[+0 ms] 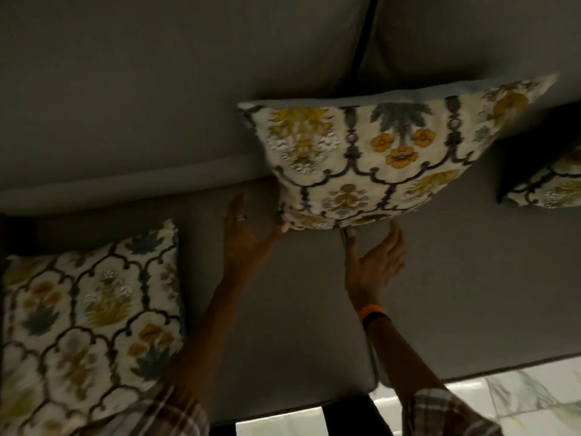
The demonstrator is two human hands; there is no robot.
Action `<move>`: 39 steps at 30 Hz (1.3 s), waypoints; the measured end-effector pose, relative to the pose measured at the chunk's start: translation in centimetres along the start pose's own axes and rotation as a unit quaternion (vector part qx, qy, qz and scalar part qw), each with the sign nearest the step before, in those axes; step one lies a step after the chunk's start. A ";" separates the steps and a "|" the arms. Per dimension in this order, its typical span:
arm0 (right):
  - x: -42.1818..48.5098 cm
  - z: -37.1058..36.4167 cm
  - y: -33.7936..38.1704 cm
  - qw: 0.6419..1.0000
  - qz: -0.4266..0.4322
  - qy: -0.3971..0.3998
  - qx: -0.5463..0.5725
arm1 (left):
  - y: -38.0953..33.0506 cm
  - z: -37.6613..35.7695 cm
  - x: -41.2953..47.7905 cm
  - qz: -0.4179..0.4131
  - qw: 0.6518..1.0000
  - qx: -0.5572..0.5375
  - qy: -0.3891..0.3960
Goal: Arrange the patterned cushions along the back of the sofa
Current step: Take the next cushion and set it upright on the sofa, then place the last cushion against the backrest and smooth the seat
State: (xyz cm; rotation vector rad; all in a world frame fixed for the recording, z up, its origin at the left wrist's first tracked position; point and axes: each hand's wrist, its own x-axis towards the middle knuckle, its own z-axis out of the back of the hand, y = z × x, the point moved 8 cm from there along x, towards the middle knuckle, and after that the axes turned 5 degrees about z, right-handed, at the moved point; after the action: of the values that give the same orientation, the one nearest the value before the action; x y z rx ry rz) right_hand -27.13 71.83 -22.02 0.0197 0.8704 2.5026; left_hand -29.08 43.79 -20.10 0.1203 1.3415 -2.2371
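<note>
A cream cushion [377, 158] with a yellow, orange and grey floral pattern leans tilted against the grey sofa back [157, 89], near the seam between two back pads. My left hand [245, 243] is open at its lower left corner, thumb touching the fabric. Just under the cushion's lower edge, my right hand [374, 265] is spread open, its fingertips at the edge. A second patterned cushion [91, 313] lies flat on the seat at the left. A third patterned cushion [547, 187] shows partly at the right edge, against the back.
The grey seat [283, 309] stretches between the cushions. Pale marble floor [518, 394] shows beyond the seat's front edge at the lower right. The lighting is dim. An orange and black band sits on my right wrist.
</note>
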 end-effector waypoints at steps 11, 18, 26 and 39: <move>-29.5 -23.8 14.9 0.905 -0.009 0.398 0.151 | 24.3 30.6 -4.0 0.155 0.953 0.245 -0.086; -29.9 -29.7 10.3 0.930 -0.057 0.323 0.167 | 35.7 37.4 -5.5 0.391 0.914 -0.090 -0.069; -28.8 -22.4 25.0 0.906 0.056 0.272 0.318 | 27.6 42.6 -0.9 0.118 0.950 -0.187 -0.221; -21.6 -27.0 30.5 0.896 0.159 0.319 0.265 | 27.8 42.8 8.3 0.062 0.986 -0.116 -0.103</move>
State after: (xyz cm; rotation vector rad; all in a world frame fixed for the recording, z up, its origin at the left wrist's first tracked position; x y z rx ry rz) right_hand -26.07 25.70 -22.59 -0.5470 1.9381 2.4927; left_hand -14.92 -5.82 -23.39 -0.1056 1.4258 -1.9173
